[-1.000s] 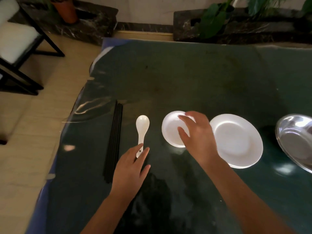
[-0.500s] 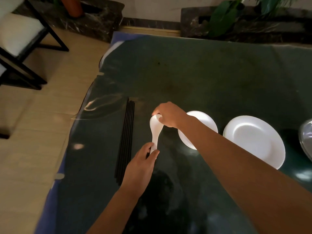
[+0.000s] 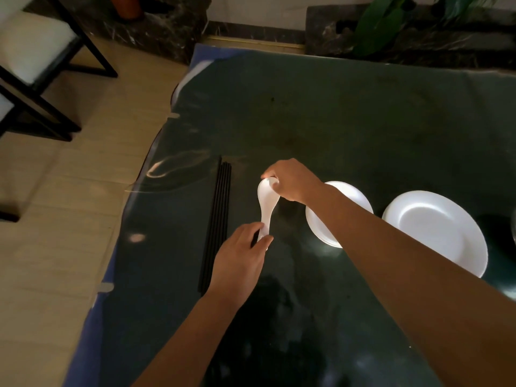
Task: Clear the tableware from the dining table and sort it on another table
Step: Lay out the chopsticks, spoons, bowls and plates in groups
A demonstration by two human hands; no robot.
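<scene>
A white ceramic spoon (image 3: 267, 203) lies on the dark glass-topped table (image 3: 335, 121), bowl end away from me. My left hand (image 3: 240, 261) pinches its handle end. My right hand (image 3: 293, 181) reaches across and grips the bowl end. Just left of the spoon lies a bundle of black chopsticks (image 3: 217, 222), pointing away from me. Right of the spoon sits a small white dish (image 3: 349, 196), partly hidden by my right forearm. A larger white plate (image 3: 438, 230) rests further right.
The table's left edge drops to a tan floor (image 3: 69, 205). A black-framed chair with white cushion (image 3: 33, 57) stands at the far left. Dark stone planters (image 3: 405, 37) with green plants line the wall behind. A metal bowl's rim (image 3: 513, 224) shows at the right edge.
My right hand left the small white dish and moved left onto the spoon's bowl end. My left hand closed on the spoon's handle. The view shifted left.
</scene>
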